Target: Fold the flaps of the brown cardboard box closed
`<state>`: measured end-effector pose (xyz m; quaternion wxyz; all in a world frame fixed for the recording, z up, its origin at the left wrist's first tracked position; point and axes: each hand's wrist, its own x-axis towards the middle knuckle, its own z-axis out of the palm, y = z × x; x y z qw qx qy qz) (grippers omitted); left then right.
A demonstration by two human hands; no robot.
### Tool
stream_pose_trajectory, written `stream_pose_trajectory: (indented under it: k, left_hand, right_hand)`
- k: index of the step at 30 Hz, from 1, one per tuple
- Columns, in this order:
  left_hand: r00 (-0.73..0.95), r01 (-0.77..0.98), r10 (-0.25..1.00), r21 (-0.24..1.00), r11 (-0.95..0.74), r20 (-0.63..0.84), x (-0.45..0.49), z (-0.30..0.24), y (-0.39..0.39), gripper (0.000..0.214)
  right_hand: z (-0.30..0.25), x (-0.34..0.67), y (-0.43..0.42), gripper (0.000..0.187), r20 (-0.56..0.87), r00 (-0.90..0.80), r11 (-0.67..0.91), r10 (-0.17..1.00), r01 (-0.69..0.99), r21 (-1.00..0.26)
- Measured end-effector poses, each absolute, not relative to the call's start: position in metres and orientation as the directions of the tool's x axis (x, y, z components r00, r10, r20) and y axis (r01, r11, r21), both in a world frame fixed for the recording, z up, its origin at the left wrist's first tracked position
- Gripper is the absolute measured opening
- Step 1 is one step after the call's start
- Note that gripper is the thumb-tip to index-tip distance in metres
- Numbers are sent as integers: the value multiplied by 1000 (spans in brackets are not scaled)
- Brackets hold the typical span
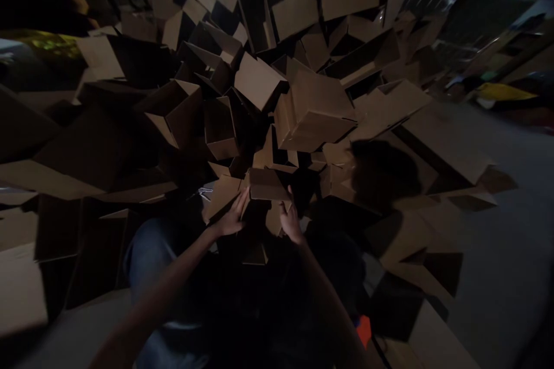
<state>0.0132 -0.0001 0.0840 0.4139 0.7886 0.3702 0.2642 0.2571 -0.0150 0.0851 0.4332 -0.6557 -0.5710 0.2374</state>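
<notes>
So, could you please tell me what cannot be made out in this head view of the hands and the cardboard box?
- Head view: the underside of the cardboard box is lost in shadow.
- Left hand and right hand: the palms are turned away, so the grip is unclear.
- The lap below the hands is too dark to read.
- The pile of boxes is cut off by the top edge.

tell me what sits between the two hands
In the head view, a small cardboard box sits between the left hand and the right hand; both touch its sides in front of the box pile.
</notes>
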Motion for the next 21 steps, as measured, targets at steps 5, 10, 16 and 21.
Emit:
stream_pose_trajectory:
  k: [5,10,16,21]
  left_hand:
    - [576,372,811,851,-370,101,14,79,-1,115]
    - [553,408,828,838,-363,89,15,84,-2,113]
    - [511,464,859,828,-314,39,15,91,-6,108]
    - [480,501,877,824,-263,-11,15,98,-10,106]
  right_hand:
    - [80,256,-12,50,6,180,-91,984,527,-845]
    - [83,256,-13,45,-14,178,-113,984,561,-820]
    - [87,256,-15,43,-46,169,-140,984,600,-788]
    - [90,253,-18,46,-78,167,-165,983,606,-779]
